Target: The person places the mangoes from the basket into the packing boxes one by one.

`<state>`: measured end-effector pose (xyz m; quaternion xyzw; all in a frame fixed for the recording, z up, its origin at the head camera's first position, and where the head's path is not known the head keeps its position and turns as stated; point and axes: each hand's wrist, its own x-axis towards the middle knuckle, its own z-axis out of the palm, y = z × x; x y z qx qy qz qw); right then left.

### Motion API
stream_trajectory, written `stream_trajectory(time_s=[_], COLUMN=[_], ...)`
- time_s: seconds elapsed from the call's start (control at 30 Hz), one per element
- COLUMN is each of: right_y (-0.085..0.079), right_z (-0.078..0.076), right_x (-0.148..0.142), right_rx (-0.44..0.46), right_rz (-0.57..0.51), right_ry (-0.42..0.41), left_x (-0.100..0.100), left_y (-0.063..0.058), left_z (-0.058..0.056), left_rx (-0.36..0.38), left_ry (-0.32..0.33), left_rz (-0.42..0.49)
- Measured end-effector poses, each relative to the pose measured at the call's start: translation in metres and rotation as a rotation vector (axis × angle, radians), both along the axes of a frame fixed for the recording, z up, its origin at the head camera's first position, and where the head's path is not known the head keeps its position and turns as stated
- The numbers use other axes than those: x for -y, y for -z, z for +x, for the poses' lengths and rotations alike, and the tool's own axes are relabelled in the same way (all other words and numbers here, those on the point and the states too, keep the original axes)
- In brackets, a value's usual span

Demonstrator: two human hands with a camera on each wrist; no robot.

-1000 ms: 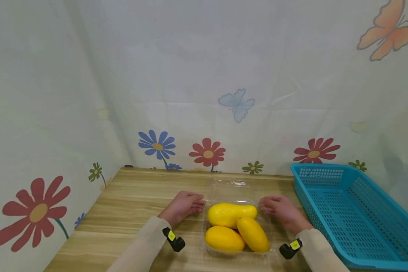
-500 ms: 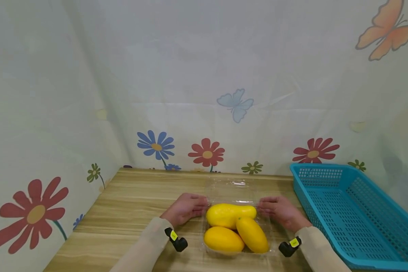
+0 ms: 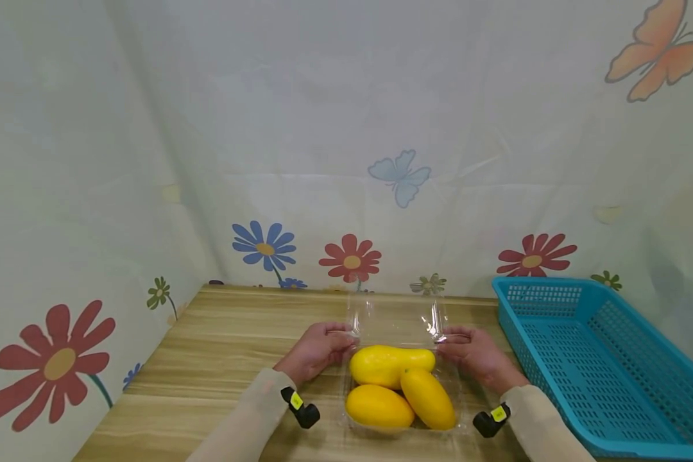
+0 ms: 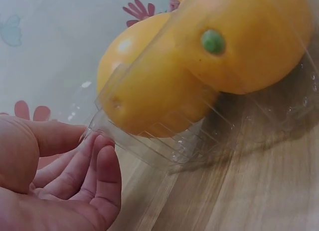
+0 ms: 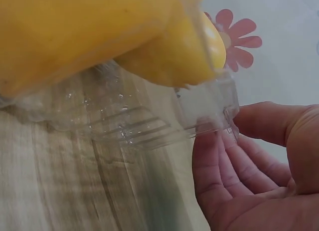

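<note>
A clear plastic clamshell box (image 4: 199,151) holds three yellow fruits. At the back lies a long squash-like one (image 3: 381,366) with a narrow right end; in front are an oval melon (image 3: 379,407) and another oval melon (image 3: 430,399), slanted at the right. The box's clear lid (image 3: 398,321) stands tilted up behind them. My left hand (image 3: 319,350) pinches the plastic edge at the back left corner between thumb and fingers. At the back right corner, my right hand (image 3: 478,357) pinches the edge the same way.
A blue perforated basket (image 3: 606,366) stands on the right, close to my right forearm. Under everything is a wood-grain table (image 3: 231,340). A white curtain (image 3: 300,128) with printed flowers and butterflies hangs behind and to the left.
Both hands have moved inward to the box's back corners and now pinch the plastic. The lid has risen from lying low behind the fruits to a steeper tilt.
</note>
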<state>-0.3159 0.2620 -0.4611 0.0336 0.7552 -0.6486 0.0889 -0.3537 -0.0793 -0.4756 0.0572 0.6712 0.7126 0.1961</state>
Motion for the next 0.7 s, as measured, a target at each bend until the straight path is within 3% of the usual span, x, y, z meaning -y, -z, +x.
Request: stream_trajectory(time_s=[0.37, 0.7], right_y=[-0.0031, -0.0019], right_z=[0.0027, 0.0054], right_x=[0.0006, -0.0032], right_rx=[-0.097, -0.14], right_rz=[0.108, 0.049], right_ry=[0.049, 0.014], left_x=[-0.001, -0.0017], left_y=[-0.0012, -0.0057], left_z=[0.0007, 0.0062], left_rx=[-0.227, -0.278], left_ry=[-0.015, -0.028], left_rz=[-0.151, -0.168])
